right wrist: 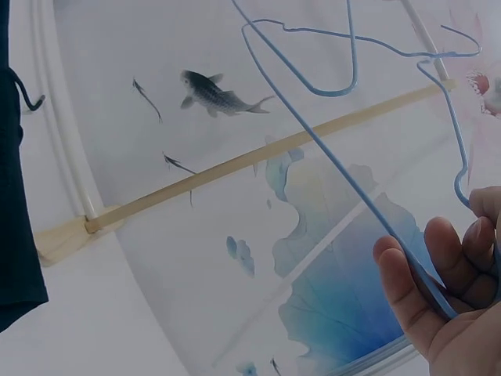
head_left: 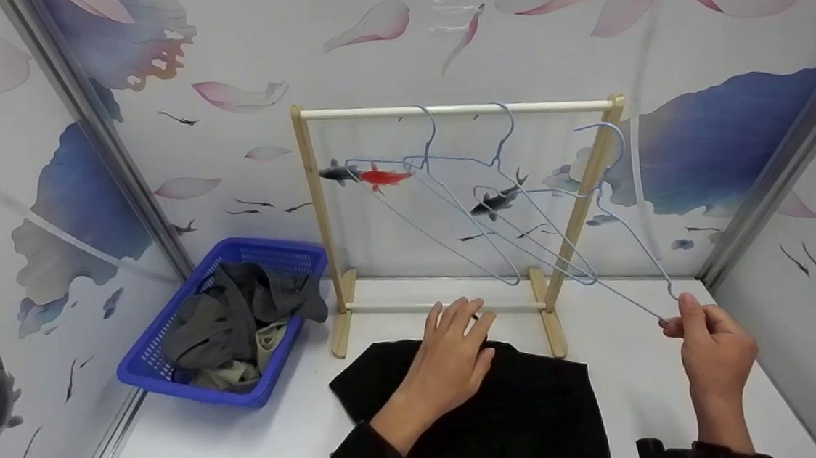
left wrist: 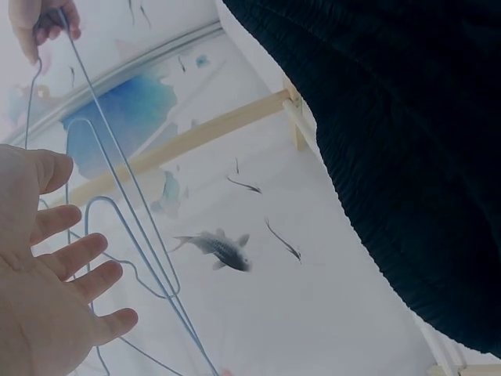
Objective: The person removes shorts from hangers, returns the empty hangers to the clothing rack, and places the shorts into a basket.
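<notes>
A black garment (head_left: 531,408) lies spread on the white table; a gathered edge shows on the dark cloth (left wrist: 407,157) in the left wrist view. Over its far part is my left hand (head_left: 451,360), fingers spread and nothing gripped; I cannot tell whether it touches the cloth. My right hand (head_left: 716,350) pinches a light-blue wire hanger (head_left: 622,145) by one lower corner, its hook up and off the rail. In the right wrist view the fingers curl round the hanger's wire (right wrist: 344,174).
Behind the garment stands a wooden rack (head_left: 311,193) with a white rail (head_left: 370,112). Two more wire hangers, one left (head_left: 433,129) and one right (head_left: 512,122), hang from it. At left, a blue basket (head_left: 228,397) holds grey and beige clothes (head_left: 219,324). Printed panels enclose the table.
</notes>
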{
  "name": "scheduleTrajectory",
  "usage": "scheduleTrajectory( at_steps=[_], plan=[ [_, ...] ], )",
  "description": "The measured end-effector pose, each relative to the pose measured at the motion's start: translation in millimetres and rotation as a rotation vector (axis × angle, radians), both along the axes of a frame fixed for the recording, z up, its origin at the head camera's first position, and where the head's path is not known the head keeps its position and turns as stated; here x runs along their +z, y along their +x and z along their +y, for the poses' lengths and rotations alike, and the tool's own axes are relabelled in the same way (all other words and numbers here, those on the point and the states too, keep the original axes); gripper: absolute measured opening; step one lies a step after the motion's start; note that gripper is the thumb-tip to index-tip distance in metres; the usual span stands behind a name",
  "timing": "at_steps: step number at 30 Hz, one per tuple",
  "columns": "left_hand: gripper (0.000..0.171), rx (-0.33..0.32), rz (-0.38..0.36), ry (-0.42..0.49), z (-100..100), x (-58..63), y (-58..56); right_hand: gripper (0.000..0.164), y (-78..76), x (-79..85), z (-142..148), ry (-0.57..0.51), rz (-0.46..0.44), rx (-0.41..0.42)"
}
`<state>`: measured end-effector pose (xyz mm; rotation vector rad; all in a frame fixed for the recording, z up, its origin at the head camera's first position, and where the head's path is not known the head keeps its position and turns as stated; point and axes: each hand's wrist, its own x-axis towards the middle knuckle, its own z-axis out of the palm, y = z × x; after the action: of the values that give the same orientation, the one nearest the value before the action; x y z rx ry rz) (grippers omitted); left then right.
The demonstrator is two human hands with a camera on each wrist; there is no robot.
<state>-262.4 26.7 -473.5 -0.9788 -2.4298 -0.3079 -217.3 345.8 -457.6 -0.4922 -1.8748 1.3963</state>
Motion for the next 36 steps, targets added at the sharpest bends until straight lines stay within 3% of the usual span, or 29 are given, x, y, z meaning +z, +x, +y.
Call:
scheduleTrajectory(
  at_steps=[23,36],
  plan=[
    [0.046,0.026,0.002,-0.041,-7.2,-3.0,-4.7,0.048,-15.9,29.4,-6.6,0.111,0.023,-0.022],
    [0.043,0.035,0.015,-0.089,-6.9,-9.8,-6.2,0.048,-27.1,32.3,-8.8,0.151,0.043,-0.035]
  ],
)
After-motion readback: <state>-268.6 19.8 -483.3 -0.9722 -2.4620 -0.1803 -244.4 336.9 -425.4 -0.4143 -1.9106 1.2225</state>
